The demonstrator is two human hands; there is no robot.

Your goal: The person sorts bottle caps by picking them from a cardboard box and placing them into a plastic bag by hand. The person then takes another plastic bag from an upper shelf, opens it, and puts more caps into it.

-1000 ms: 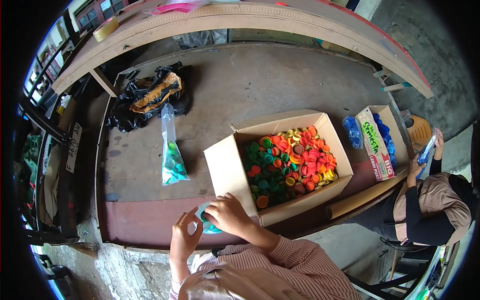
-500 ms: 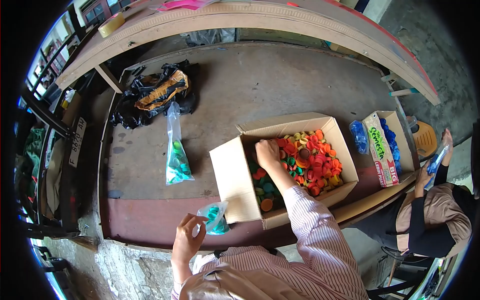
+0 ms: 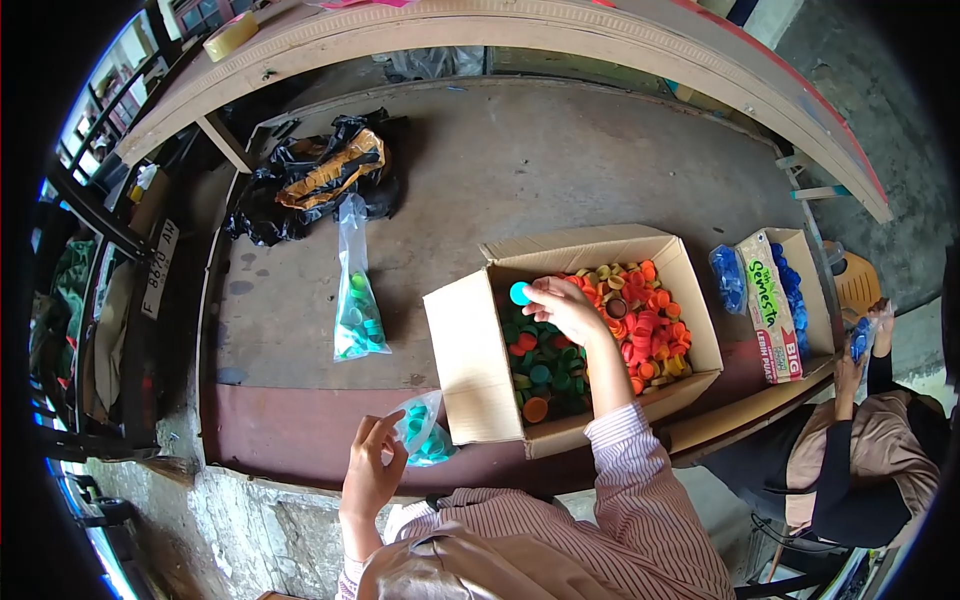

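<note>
Blue cap [image 3: 520,293]: held at the fingertips of the right hand [image 3: 562,308], beyond the knuckles, to the hand's left; raised above the left part of the box [image 3: 460,365].
Right grip: thumb and fingers clamped together on the blue cap's edge.
Left grip: thumb and forefinger of the left hand [image 3: 372,468] curved into a loop, closed on the rim of the small bag [image 3: 426,440].
Blue cap, form: smooth plastic, round and shallow; broad face turned up toward the camera.
Small bag: thin clear film, crumpled; turquoise caps gathered in its lower part; mouth slanted toward the upper left, filled end toward the lower right; set on the table's reddish strip [image 3: 290,425], just beside the box flap.
Box: corrugated cardboard, open, one broad flap folded out to the left.
Loose caps [image 3: 640,325]: ridged plastic rounds, heaped inside; green mostly at left, red, orange and yellow at right.
Tall bag [image 3: 355,290]: clear film, laid flat, green and turquoise caps at the near end; long axis run away from the person, narrow neck pointed toward the black plastic [image 3: 285,190].
</note>
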